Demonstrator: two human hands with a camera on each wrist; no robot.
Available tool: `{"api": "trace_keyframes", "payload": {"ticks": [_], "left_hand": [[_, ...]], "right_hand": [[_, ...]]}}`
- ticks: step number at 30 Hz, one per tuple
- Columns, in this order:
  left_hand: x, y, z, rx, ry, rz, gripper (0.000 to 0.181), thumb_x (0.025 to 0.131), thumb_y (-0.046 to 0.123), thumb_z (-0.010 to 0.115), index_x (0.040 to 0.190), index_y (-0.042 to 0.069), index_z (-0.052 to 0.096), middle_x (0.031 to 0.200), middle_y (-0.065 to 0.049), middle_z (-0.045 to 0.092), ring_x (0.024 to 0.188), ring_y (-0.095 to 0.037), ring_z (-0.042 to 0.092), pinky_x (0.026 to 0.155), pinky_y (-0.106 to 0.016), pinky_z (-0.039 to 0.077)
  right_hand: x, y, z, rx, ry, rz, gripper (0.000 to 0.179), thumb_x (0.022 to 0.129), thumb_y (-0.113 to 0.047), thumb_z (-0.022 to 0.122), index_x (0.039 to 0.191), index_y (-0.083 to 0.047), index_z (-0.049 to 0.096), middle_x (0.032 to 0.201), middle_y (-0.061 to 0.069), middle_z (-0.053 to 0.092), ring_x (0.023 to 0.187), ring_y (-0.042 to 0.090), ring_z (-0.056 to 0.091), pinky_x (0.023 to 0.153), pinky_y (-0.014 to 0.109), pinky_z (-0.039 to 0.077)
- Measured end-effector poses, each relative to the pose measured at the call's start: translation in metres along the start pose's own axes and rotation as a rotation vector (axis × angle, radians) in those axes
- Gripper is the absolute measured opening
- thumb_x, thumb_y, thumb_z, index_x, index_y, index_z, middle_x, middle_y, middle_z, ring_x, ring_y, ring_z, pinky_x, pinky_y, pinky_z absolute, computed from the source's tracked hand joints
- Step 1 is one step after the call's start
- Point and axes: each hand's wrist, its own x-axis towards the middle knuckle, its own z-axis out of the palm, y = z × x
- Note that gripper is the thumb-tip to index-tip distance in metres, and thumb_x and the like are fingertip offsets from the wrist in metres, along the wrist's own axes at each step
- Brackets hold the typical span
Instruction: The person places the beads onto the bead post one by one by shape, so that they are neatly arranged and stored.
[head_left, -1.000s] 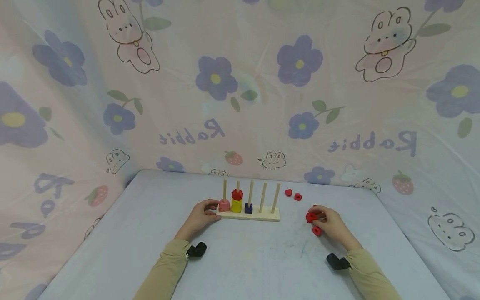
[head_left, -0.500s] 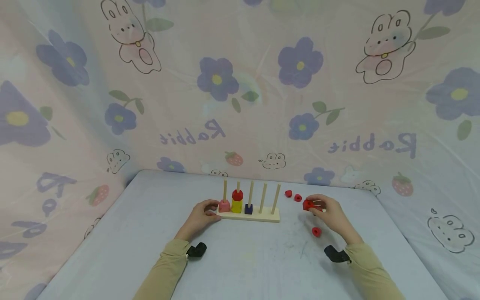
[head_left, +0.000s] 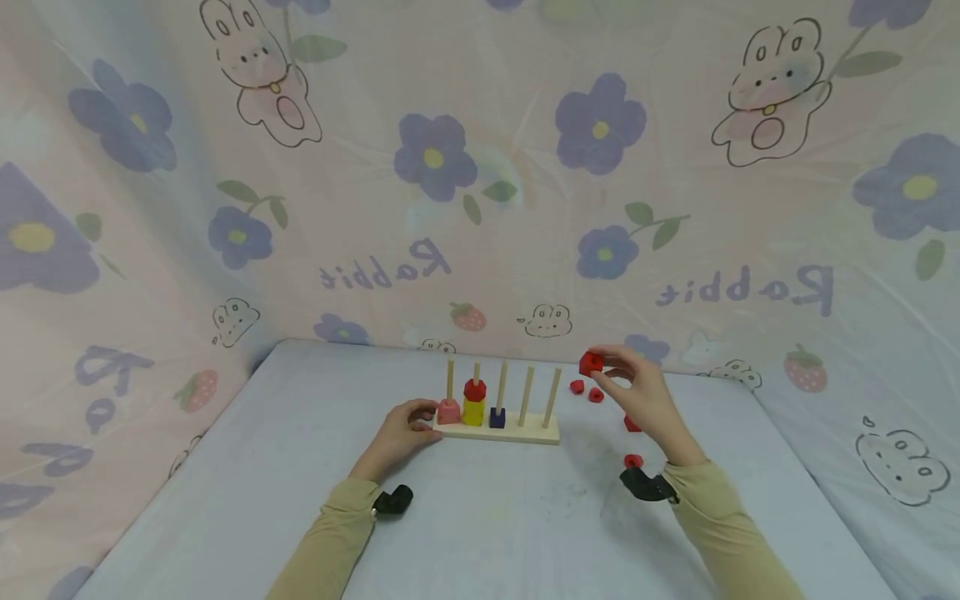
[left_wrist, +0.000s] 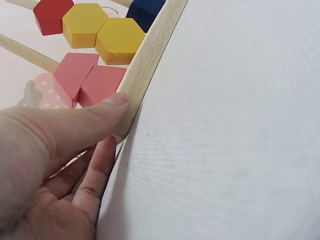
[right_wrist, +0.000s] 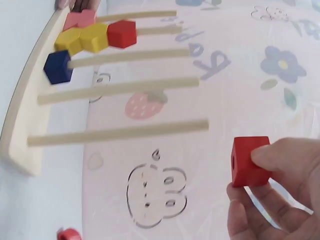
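A wooden peg board (head_left: pixel 495 432) with several upright rods stands on the table. Pink blocks (left_wrist: pixel 102 85) sit on its leftmost rod. The second rod carries two yellow blocks (left_wrist: pixel 120 41) with a red hexagonal one (head_left: pixel 475 390) on top, and a dark blue block (right_wrist: pixel 58 67) is on the third. My left hand (head_left: pixel 401 433) pinches the board's left end, thumb along the front edge. Raised to the right of the rods, my right hand (head_left: pixel 637 392) pinches a red block (right_wrist: pixel 251 161) with a hole in its side. The two rightmost rods are bare.
Two small red blocks (head_left: pixel 596 395) lie behind and right of the board. Two more, a red block (head_left: pixel 633 423) and a red ring-shaped one (head_left: pixel 633 461), lie beneath the right forearm. A patterned cloth (head_left: pixel 510 233) hangs behind the white table (head_left: pixel 480 525).
My right hand has lifted the red block off the table area at right, carrying it up, away and leftward toward the rods. The left hand and the board have stayed put.
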Motion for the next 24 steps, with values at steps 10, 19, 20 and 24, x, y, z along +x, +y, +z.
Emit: {"api": "trace_keyframes", "payload": {"ticks": [10, 19, 20, 24], "left_hand": [[0.001, -0.003, 0.0, 0.005, -0.002, 0.016, 0.05, 0.076, 0.001, 0.079, 0.122, 0.0, 0.059, 0.106, -0.01, 0.062, 0.084, -0.019, 0.061, 0.077, -0.029, 0.054], [0.001, -0.003, -0.001, -0.015, -0.001, -0.008, 0.051, 0.076, 0.001, 0.079, 0.123, 0.002, 0.059, 0.105, -0.009, 0.062, 0.083, -0.018, 0.062, 0.077, -0.028, 0.054], [0.002, -0.003, -0.001, -0.017, -0.002, -0.006, 0.051, 0.076, 0.001, 0.079, 0.123, 0.002, 0.059, 0.105, -0.009, 0.062, 0.083, -0.018, 0.062, 0.077, -0.028, 0.054], [0.002, -0.004, -0.001, -0.021, -0.007, -0.005, 0.051, 0.076, 0.002, 0.079, 0.123, 0.002, 0.059, 0.105, -0.009, 0.061, 0.083, -0.018, 0.062, 0.077, -0.028, 0.054]], "right_hand": [[0.012, -0.062, 0.023, 0.102, -0.026, -0.068, 0.037, 0.085, 0.011, 0.064, 0.121, 0.009, 0.056, 0.113, 0.025, 0.06, 0.099, 0.037, 0.059, 0.077, 0.04, 0.054], [0.021, -0.047, 0.059, 0.145, -0.038, -0.088, 0.037, 0.084, 0.004, 0.069, 0.12, 0.002, 0.06, 0.115, 0.015, 0.062, 0.1, 0.027, 0.06, 0.083, 0.044, 0.051], [0.022, -0.044, 0.063, 0.155, -0.04, -0.078, 0.037, 0.085, 0.002, 0.07, 0.121, 0.0, 0.06, 0.115, 0.012, 0.062, 0.1, 0.025, 0.06, 0.084, 0.042, 0.051], [0.024, -0.041, 0.076, 0.182, -0.043, -0.06, 0.037, 0.084, 0.0, 0.071, 0.12, -0.004, 0.061, 0.115, 0.007, 0.063, 0.101, 0.02, 0.059, 0.084, 0.035, 0.051]]}}
